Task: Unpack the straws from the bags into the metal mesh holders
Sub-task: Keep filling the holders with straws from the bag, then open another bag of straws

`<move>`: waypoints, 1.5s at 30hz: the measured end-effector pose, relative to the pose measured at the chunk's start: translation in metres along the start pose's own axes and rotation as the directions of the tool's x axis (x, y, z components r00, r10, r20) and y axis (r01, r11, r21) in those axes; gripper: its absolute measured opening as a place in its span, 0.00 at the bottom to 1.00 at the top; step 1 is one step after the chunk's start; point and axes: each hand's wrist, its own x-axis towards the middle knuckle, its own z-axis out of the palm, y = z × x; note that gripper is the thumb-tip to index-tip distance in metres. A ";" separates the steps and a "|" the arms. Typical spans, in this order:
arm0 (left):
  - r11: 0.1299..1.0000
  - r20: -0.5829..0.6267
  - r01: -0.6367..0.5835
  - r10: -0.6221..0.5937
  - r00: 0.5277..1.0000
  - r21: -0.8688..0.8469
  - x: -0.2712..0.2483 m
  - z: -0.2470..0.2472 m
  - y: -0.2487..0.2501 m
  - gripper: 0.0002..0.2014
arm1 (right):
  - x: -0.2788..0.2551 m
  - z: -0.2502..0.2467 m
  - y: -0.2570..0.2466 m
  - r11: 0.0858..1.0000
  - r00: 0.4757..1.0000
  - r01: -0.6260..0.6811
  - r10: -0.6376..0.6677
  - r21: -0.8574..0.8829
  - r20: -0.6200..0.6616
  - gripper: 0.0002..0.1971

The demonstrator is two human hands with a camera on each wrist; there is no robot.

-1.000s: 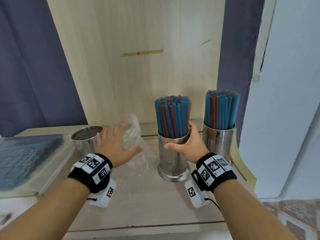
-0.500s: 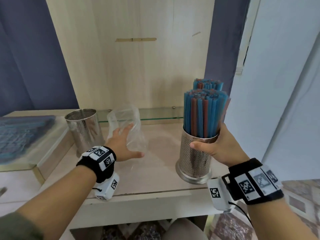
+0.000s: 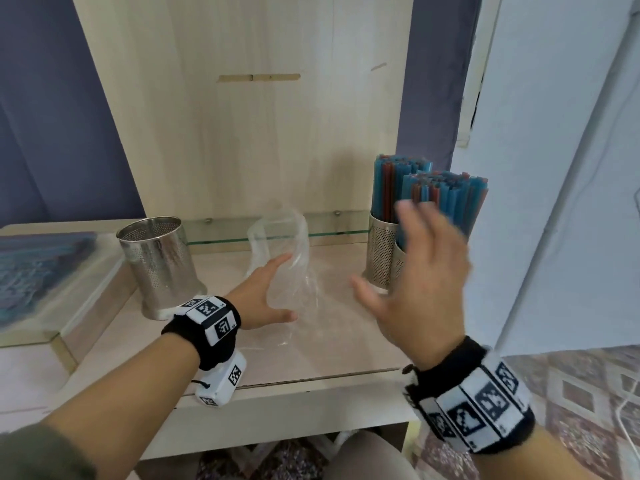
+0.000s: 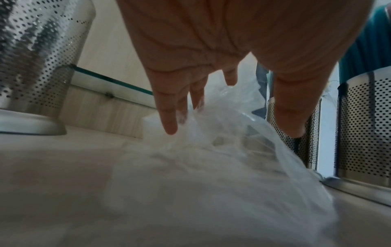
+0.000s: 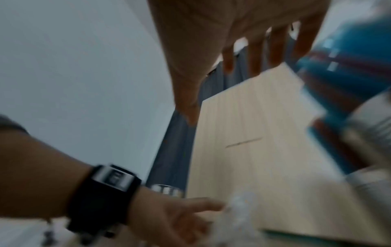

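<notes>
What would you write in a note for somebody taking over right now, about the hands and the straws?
Left hand: open, fingers straight against the empty clear plastic bag on the wooden shelf.
Right hand: open, in the air, holding nothing, in front of the filled holders.
Things: two metal mesh holders full of blue and red straws stand together at the shelf's right, the near one partly hidden by the hand, the far one behind it. An empty mesh holder stands at the left.
Done: two holders filled, this bag emptied.
Left: clear the empty bag and fill the empty holder. The blurry blue pile at far left may be more bagged straws.
</notes>
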 end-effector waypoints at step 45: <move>0.968 -0.552 0.242 -0.235 0.800 -0.062 -0.011 -0.084 -0.041 0.56 | 0.053 0.220 0.004 0.971 0.244 0.004 0.232 -0.240 0.942 0.43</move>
